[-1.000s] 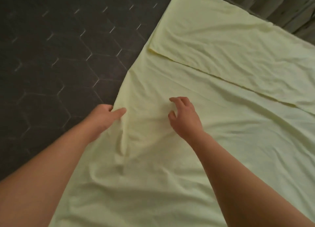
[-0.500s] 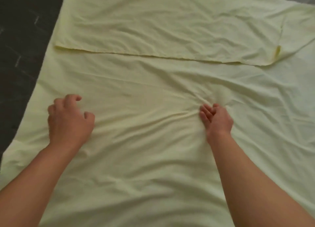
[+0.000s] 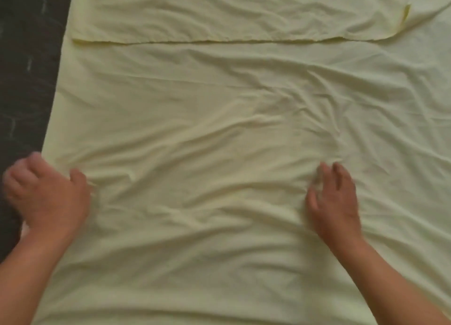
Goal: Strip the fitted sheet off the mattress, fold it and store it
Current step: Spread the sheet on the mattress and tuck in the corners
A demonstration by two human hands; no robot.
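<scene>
Spread flat over a dark mattress [image 3: 24, 80]: a pale yellow-green fitted sheet [image 3: 219, 134], filling nearly the whole view and running off the top, right and bottom. Looks soft, thin and matte, creased all over with shallow wrinkles, most crowded in the middle and right of middle. Leaves only a strip of the mattress bare at the left, dark grey with faint pale marks, smeared by blur. Lies with its visible long axis left to right across the view, left edge slanting from upper right down to lower left. Carries a folded-over flap [image 3: 219, 12] along the far side, doubled onto the lower layer, hem [image 3: 219, 41] drawn as a near-straight line from left to right, curling up at the right end by a short, brighter yellow seam [image 3: 405, 14]. Left hand [image 3: 46, 200] at the sheet's left edge, half over the mattress, knuckles up, fingers curled, thumb lying on the fabric; too blurred to tell whether pinching the edge or merely resting there. Right hand [image 3: 334, 202] well apart from it, right of middle, palm down on the sheet, fingers straight and close together, thumb out to the side, pressing the cloth, wrinkles fanning out beyond the fingertips. Bare forearms [image 3: 24, 288] entering from the lower corners.
</scene>
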